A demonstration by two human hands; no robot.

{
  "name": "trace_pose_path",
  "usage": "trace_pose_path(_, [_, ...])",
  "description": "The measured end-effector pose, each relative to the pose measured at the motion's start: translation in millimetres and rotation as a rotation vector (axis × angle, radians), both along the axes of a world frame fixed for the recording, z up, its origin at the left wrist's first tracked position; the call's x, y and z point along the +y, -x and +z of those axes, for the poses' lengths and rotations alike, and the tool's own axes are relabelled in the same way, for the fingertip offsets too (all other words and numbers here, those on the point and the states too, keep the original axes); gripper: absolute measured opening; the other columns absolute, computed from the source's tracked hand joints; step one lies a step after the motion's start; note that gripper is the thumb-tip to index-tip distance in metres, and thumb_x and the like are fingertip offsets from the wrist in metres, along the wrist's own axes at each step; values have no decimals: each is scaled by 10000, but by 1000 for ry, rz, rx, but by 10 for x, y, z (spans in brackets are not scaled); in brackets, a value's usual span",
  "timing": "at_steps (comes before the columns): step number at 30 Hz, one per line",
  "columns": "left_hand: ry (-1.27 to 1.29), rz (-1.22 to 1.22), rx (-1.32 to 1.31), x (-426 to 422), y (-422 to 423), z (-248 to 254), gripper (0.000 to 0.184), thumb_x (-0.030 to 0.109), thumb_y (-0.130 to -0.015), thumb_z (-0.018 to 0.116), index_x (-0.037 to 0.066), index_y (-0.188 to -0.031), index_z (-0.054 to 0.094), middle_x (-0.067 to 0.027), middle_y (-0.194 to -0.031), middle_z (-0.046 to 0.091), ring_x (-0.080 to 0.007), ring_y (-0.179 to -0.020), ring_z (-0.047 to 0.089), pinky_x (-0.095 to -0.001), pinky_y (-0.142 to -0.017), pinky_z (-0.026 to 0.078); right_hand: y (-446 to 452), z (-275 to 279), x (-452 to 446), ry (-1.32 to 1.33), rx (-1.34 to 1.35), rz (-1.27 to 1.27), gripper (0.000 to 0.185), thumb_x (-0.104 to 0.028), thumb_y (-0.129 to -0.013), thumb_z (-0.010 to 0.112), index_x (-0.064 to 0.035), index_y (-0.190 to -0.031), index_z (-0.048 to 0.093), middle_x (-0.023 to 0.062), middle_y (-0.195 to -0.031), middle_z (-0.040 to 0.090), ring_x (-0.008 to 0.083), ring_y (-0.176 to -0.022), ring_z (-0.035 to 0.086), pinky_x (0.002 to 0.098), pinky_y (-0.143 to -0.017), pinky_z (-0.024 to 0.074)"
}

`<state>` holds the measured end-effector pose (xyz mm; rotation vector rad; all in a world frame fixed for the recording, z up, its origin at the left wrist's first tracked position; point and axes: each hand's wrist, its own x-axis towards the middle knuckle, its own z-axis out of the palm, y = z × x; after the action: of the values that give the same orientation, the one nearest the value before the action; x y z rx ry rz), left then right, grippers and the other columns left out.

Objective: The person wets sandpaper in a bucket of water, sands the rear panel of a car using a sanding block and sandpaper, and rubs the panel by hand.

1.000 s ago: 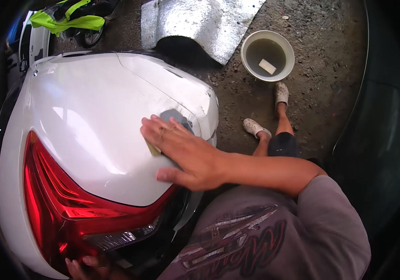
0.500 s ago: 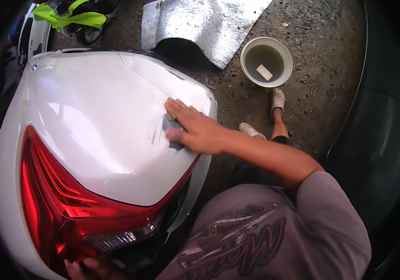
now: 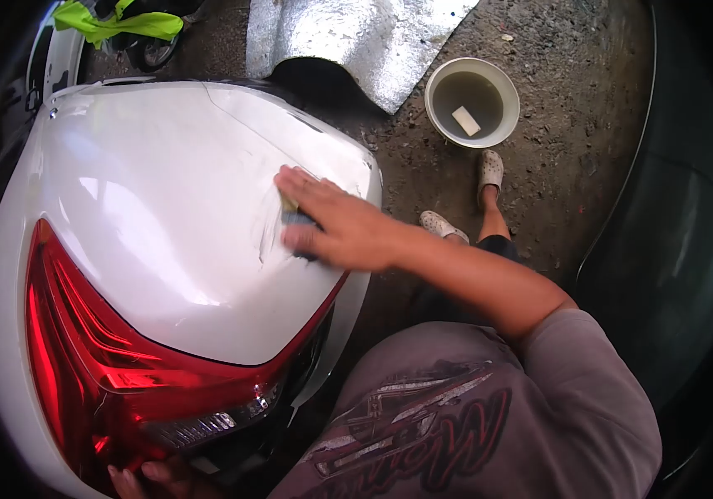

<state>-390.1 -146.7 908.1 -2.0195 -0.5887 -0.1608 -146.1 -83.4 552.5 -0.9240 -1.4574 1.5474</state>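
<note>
My right hand lies palm down on the white car panel, fingers together and thumb apart. Pressed beneath the fingers is a small yellowish-brown piece, apparently folded sandpaper; the palm hides most of it. Around it shows a dark grey patch on the paint, with thin dark streaks to its left. At the bottom left, the fingertips of my left hand rest spread against the lower end of the red tail light; the rest of that hand is out of frame or in shadow.
A white bucket of murky water with a pale block in it stands near my feet. Silvery sheeting lies beyond the car. A dark car is at right. Bright green cloth hangs over a motorcycle at top left.
My right hand has slid a little left over the panel with the sandpaper, covering more of the dark patch. The whole view has shifted slightly; my left hand stays by the tail light.
</note>
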Motion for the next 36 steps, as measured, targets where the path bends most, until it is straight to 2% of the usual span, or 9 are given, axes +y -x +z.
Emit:
trace_pose_path(2, [-53,60,86,-16,-34,110,319,264,-1073,592,-52,-1062,636,-204,-1088,623,-308,-840,676,-394,-709,638,-6,-105,96,132,2,21,1127,-812,-1028,433,84,-1685,243,339,-1742,260,452,-1657,203,554,-1346,179])
trace_pose_path(5, [97,-66,-94,108,-25,-46,330,277,-1091,583,-49,-1064,627,-203,-1082,621,-307,-831,679,-396,-734,638,-245,625,-347,-252,11,10,1066,-739,-1047,487,45,-1712,202,300,-1767,245,412,-1670,192,526,-1355,151])
trace_pose_path(10, [29,-15,31,-10,-81,51,316,247,-1088,588,-67,-1068,618,-203,-1069,600,-314,-790,675,-402,-692,634,-50,-225,113,107,-73,55,991,-700,-1082,445,53,-1699,256,301,-1760,265,407,-1667,206,518,-1355,156])
trace_pose_path(15, [38,-11,19,66,-22,6,306,232,-1086,585,-72,-1070,620,-204,-1053,594,-316,-768,680,-407,-668,635,-299,538,-396,-207,12,9,1016,-737,-1072,430,43,-1701,263,314,-1754,267,393,-1672,199,535,-1355,142])
trace_pose_path(19, [91,-28,-2,55,-111,22,298,226,-1087,588,-70,-1078,619,-205,-1079,599,-319,-798,697,-408,-686,640,-34,-383,98,147,-94,62,1064,-770,-1048,442,35,-1711,231,323,-1759,238,410,-1671,190,532,-1356,144])
trace_pose_path(24, [129,-6,3,43,-37,23,298,225,-1089,582,-71,-1090,614,-206,-1106,593,-321,-816,699,-412,-702,643,-205,679,-428,-255,42,11,1176,-842,-990,470,28,-1724,175,314,-1774,198,416,-1676,162,567,-1349,145])
trace_pose_path(29, [-15,151,148,-96,-72,98,299,235,-1093,578,-63,-1092,603,-195,-1100,590,-313,-850,693,-407,-746,644,95,-341,147,79,-14,33,1207,-858,-976,475,28,-1725,141,321,-1781,152,458,-1672,133,624,-1335,116])
trace_pose_path(32, [64,27,-4,41,-81,-9,301,244,-1100,569,-55,-1080,594,-193,-1097,588,-304,-841,691,-407,-736,642,-59,519,-265,-195,36,-21,1200,-837,-985,496,97,-1682,209,344,-1751,218,467,-1659,180,623,-1334,146])
trace_pose_path(36, [100,-45,-103,106,-87,-72,343,295,-1098,581,-45,-1061,607,-186,-1082,596,-300,-834,687,-405,-737,639,-32,618,-284,-330,-3,-27,1177,-847,-993,450,56,-1702,192,317,-1770,201,439,-1671,161,609,-1339,146])
